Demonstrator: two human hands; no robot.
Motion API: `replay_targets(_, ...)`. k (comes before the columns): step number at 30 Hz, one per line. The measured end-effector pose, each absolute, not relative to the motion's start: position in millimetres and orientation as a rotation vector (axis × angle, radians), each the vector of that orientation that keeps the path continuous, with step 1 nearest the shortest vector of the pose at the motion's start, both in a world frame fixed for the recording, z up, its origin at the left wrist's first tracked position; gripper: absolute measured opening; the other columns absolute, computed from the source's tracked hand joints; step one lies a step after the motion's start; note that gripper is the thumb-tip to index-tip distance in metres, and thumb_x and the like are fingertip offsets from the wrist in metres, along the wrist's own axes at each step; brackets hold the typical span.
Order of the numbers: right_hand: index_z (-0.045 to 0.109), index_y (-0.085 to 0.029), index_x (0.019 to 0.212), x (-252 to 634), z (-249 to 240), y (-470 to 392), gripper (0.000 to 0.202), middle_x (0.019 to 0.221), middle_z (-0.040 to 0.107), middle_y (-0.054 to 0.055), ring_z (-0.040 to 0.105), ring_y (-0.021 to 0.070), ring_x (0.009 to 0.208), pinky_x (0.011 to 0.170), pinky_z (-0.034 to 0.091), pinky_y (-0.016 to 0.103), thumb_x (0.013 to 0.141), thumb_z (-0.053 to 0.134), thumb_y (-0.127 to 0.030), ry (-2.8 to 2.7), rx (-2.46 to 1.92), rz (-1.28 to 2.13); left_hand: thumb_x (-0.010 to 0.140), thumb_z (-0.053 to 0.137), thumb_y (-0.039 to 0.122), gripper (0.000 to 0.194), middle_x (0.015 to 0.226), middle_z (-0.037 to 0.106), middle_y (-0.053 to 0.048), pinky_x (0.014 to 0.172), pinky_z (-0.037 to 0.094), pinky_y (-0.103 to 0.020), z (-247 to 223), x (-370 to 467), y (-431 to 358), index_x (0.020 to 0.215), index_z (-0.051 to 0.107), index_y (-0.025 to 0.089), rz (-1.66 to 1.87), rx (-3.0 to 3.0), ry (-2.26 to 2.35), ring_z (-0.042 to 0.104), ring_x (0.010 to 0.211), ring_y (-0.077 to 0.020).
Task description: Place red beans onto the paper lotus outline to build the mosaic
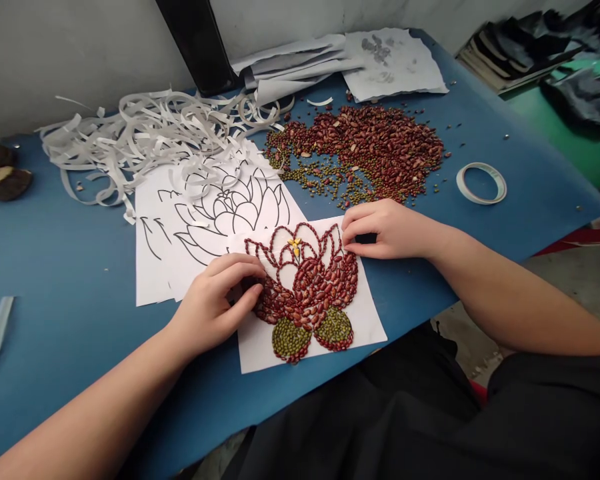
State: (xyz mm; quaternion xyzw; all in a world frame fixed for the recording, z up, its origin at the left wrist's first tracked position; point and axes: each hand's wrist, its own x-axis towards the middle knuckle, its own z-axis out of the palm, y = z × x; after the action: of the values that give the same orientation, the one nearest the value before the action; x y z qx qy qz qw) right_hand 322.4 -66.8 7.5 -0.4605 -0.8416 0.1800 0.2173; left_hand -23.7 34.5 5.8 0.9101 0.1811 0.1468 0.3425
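Observation:
A white sheet (370, 327) lies near the table's front edge, with a lotus picture (315, 283) made of beans on it. Dark red beans fill the lower petals and outline the upper ones, green beans (291, 339) fill two round shapes below, and a small yellow piece (295, 247) marks the centre. My left hand (220, 300) rests on the picture's left side, fingers loosely bent and thumb apart. At the upper right petal, my right hand (380, 230) has thumb and forefinger brought together at the sheet; anything between the tips is too small to make out.
Behind the picture lies a pile of mixed red and green beans (375, 150). White sheets with a printed lotus outline (155, 277) sit left, under curled paper strips (145, 133). A tape roll (481, 183) lies right; folded papers (395, 63) are at the back.

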Motion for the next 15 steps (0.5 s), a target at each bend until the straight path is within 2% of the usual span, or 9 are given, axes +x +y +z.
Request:
replay_targets(4, 0.073, -0.017, 0.091, 326.3, 7.3, -66.3, 0.014, 0.095, 0.072, 0.006, 0.07, 0.0163, 0.084, 0.08, 0.055, 0.029, 0.098, 0.061, -0.02, -2.406, -1.25, 0.461, 0.1, 0.055, 0.018, 0.013, 0.113, 0.069, -0.005, 0.093, 0.055, -0.03, 6.2, -23.8, 34.6, 0.109, 0.064, 0.021, 0.376, 2.37, 0.479, 0.068, 0.106, -0.0177)
replay_targets(15, 0.07, -0.016, 0.094, 332.5, 1.0, -62.6, 0.027, 0.092, 0.071, 0.009, 0.065, 0.02, 0.084, 0.079, 0.053, 0.032, 0.108, 0.048, -0.024, -2.541, -1.371, -0.008, 0.1, 0.055, 0.019, 0.013, 0.111, 0.07, -0.005, 0.091, 0.057, -0.03, 7.3, -22.1, 33.7, 0.107, 0.064, 0.022, 0.382, 2.364, 0.483, 0.068, 0.103, -0.0177)
